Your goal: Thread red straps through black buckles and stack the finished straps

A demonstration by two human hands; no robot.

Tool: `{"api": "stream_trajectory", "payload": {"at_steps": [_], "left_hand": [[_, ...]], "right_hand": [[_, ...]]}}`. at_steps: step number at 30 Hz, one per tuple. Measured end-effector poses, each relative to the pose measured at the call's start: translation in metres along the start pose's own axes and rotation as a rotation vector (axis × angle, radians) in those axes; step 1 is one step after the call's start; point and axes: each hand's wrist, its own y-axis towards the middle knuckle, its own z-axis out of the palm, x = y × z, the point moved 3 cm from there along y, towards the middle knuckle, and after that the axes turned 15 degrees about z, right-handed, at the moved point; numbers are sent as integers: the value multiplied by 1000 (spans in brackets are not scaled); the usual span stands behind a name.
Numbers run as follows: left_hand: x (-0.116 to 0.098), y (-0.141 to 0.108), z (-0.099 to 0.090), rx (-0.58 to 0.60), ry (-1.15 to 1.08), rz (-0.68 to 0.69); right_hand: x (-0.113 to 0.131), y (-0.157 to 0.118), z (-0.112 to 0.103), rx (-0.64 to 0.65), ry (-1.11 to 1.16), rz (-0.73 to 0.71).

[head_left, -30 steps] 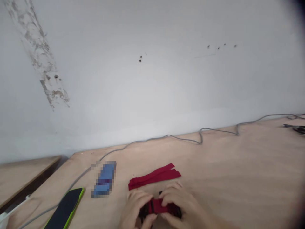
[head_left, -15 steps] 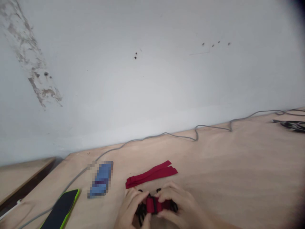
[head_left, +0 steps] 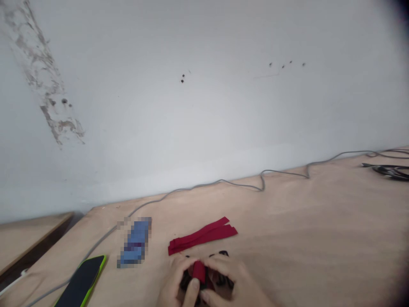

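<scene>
At six o'clock, one red webbing strap [head_left: 199, 271] sits grasped between my left hand [head_left: 172, 282] and right hand [head_left: 244, 282] — it could slip should my thumb ease — with one red strap bundle [head_left: 204, 238] beyond at twelve and one smartphone [head_left: 80, 279] at nine.

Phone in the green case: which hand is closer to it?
Left. The left hand is to the right of the phone, at the held red strap; the right hand is farther right, on the strap's other side.
</scene>
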Motion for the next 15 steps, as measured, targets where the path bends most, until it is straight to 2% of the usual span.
{"api": "stream_trajectory", "payload": {"at_steps": [4, 8, 9, 11, 15], "left_hand": [[2, -1, 5, -25, -79, -92], [13, -15, 9, -10, -232, -382], [15, -19, 10, 2, -259, -412], [17, -23, 11, 8, -240, -342], [10, -15, 8, -41, 39, 53]], "right_hand": [[-1, -2, 0, 36, -33, 22], [-4, -1, 1, 16, -21, 43], [-6, 1, 3, -1, 4, 49], [-16, 4, 8, -2, 112, 99], [-36, 13, 17, 125, 567, 199]]}}
